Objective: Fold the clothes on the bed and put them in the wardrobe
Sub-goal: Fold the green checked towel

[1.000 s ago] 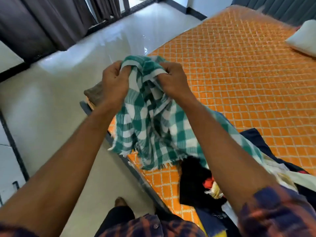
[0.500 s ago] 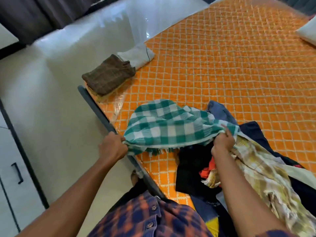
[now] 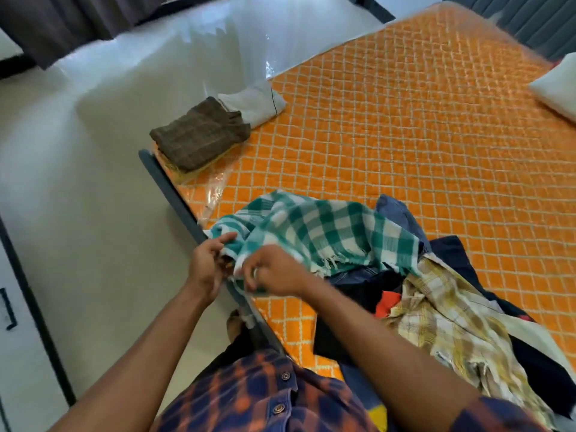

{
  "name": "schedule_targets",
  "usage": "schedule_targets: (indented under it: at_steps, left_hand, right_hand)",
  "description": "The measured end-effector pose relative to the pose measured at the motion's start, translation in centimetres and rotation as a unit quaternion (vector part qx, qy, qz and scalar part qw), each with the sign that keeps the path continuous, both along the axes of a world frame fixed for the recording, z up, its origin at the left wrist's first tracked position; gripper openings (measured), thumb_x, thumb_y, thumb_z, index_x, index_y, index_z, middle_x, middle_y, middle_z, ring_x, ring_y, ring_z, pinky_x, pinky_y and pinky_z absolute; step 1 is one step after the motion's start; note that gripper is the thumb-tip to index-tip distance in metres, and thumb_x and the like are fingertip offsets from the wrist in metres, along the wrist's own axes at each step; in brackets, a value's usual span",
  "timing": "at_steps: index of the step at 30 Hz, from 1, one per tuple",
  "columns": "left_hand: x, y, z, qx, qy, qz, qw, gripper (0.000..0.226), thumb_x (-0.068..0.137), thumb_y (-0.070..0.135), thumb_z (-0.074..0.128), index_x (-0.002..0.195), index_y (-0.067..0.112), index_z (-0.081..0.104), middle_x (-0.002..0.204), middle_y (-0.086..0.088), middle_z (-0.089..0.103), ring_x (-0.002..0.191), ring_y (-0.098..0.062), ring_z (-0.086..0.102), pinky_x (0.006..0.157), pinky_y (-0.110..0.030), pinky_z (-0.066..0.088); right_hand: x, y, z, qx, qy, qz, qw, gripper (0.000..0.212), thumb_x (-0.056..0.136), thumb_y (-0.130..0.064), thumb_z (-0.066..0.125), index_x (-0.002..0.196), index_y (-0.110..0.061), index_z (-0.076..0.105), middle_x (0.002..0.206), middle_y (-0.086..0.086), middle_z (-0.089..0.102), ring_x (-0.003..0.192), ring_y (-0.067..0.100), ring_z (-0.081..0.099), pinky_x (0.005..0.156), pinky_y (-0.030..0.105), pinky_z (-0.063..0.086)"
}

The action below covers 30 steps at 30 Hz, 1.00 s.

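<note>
— Which step is in hand?
— Folding one piece, and early in it, I judge; the green checked cloth (image 3: 318, 235) lies rumpled on the bed (image 3: 405, 135) at its near edge, its far side draped over the heap of unfolded clothes (image 3: 452, 322); both hands are at one near corner.
— Holding it, or only touching?
— Holding; the left hand (image 3: 207, 266) pinches the hem between thumb and fingers; the right hand (image 3: 274, 271), fingers curled, grips the cloth just beside it; the two hands nearly touch.
— So corners are being matched?
— It looks so, though the cloth hides whether two corners meet there; I cannot tell.
— And the next move?
— Probably draw the edges even and lay the cloth flat on bare quilt, clear of the heap; bunched as it is, it would fold crooked; then halve it.
— Anything finished?
— A folded brown garment (image 3: 199, 135) and a folded white one (image 3: 252, 102) sit touching, further along the bed's edge; nothing shows as put away; the heap is large, so most of the job is left.
</note>
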<state>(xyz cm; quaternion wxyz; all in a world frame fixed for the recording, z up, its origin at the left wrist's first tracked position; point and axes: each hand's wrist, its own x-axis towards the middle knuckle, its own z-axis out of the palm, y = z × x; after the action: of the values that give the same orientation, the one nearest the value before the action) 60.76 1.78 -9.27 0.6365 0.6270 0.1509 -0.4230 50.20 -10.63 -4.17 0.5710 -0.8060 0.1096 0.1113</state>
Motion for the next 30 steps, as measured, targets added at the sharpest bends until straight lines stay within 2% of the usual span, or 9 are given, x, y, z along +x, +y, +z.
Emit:
schedule_targets:
  at_steps: [4, 7, 12, 17, 20, 22, 24, 26, 30]
  left_hand:
    - [-1.4, 0.0, -1.1, 0.132, 0.015, -0.112, 0.985, 0.035, 0.097, 0.05, 0.052, 0.103, 0.02, 0.07, 0.099, 0.001, 0.069, 0.079, -0.021, 0.061, 0.063, -0.03, 0.046]
    - [-2.6, 0.5, -2.5, 0.13, 0.066, -0.211, 0.967, 0.064, 0.077, 0.072, 0.068, 0.107, 0.015, 0.074, 0.106, -0.008, 0.073, 0.093, -0.029, 0.063, 0.078, -0.039, 0.049]
    - [-3.8, -0.8, -1.4, 0.037, 0.018, -0.184, 0.982, 0.02, 0.103, 0.031, 0.053, 0.088, 0.018, 0.056, 0.081, -0.004, 0.057, 0.082, -0.023, 0.056, 0.07, -0.028, 0.047]
    - [-2.6, -0.7, -1.2, 0.006, 0.091, -0.189, 0.978, 0.059, 0.087, 0.06, 0.067, 0.106, 0.005, 0.067, 0.088, -0.009, 0.06, 0.07, -0.019, 0.05, 0.064, -0.03, 0.041]
    - [-2.8, -0.7, -0.9, 0.1, -0.068, -0.326, 0.938, 0.033, 0.095, 0.029, 0.068, 0.075, 0.006, 0.056, 0.056, -0.003, 0.035, 0.042, -0.009, 0.031, 0.044, -0.021, 0.031]
    - [-2.7, -1.1, -1.3, 0.12, -0.152, -0.361, 0.912, 0.041, 0.096, 0.021, 0.067, 0.063, 0.012, 0.044, 0.055, -0.006, 0.03, 0.043, -0.01, 0.032, 0.047, -0.022, 0.031]
    - [-3.0, -1.7, -1.0, 0.106, -0.135, -0.305, 0.937, 0.034, 0.088, 0.031, 0.071, 0.067, 0.012, 0.051, 0.063, -0.011, 0.046, 0.058, -0.016, 0.047, 0.061, -0.025, 0.039]
    - [-2.8, -1.9, -0.7, 0.083, -0.086, -0.191, 0.974, 0.029, 0.087, 0.035, 0.068, 0.075, 0.01, 0.058, 0.068, -0.006, 0.063, 0.068, -0.018, 0.061, 0.069, -0.027, 0.048]
    - [-3.2, -2.1, 1.1, 0.006, 0.054, -0.119, 0.991, 0.025, 0.105, 0.018, 0.048, 0.111, 0.004, 0.068, 0.101, -0.013, 0.077, 0.092, -0.029, 0.072, 0.082, -0.041, 0.058]
  right_hand:
    - [-2.9, 3.9, -1.2, -0.034, 0.026, 0.036, 0.998, 0.024, 0.056, -0.014, 0.046, 0.056, -0.014, 0.07, 0.052, -0.009, 0.061, 0.051, 0.0, 0.054, 0.059, 0.02, 0.043]
    - [-3.6, 4.3, 0.1, -0.051, -0.025, -0.004, 0.998, 0.022, 0.06, -0.01, 0.048, 0.055, -0.017, 0.068, 0.051, -0.011, 0.06, 0.049, -0.002, 0.054, 0.056, 0.006, 0.032]
    - [-3.0, 4.7, 0.8, -0.082, -0.028, 0.073, 0.994, 0.022, 0.061, -0.009, 0.051, 0.057, -0.027, 0.062, 0.057, -0.011, 0.06, 0.054, 0.005, 0.054, 0.055, 0.008, 0.032]
    - [-4.3, 3.8, 0.0, -0.066, -0.001, 0.051, 0.997, 0.02, 0.06, -0.014, 0.051, 0.063, -0.02, 0.07, 0.059, -0.013, 0.06, 0.056, 0.0, 0.055, 0.056, 0.009, 0.032]
    - [-5.4, 3.7, -0.2, -0.006, 0.02, 0.01, 1.0, 0.027, 0.06, -0.008, 0.051, 0.07, -0.012, 0.075, 0.058, -0.014, 0.061, 0.053, 0.001, 0.055, 0.052, 0.008, 0.034]
    - [-5.7, 4.4, -0.3, 0.042, 0.024, -0.032, 0.998, 0.029, 0.061, -0.006, 0.051, 0.073, -0.012, 0.077, 0.063, -0.01, 0.067, 0.054, 0.005, 0.057, 0.054, 0.012, 0.039]
    - [-6.1, 5.1, -0.8, 0.116, 0.009, -0.126, 0.985, 0.029, 0.063, -0.001, 0.053, 0.077, -0.014, 0.075, 0.075, -0.003, 0.073, 0.069, 0.008, 0.067, 0.068, 0.021, 0.052]
    - [-6.8, 5.0, -2.0, 0.258, 0.024, -0.294, 0.92, 0.031, 0.07, 0.01, 0.053, 0.085, -0.01, 0.072, 0.085, 0.003, 0.072, 0.085, 0.018, 0.069, 0.079, 0.031, 0.058]
    - [-8.2, 3.5, -5.0, 0.497, 0.159, -0.55, 0.652, 0.012, 0.099, -0.014, 0.056, 0.105, -0.009, 0.065, 0.099, 0.016, 0.068, 0.092, 0.028, 0.067, 0.08, 0.038, 0.058]
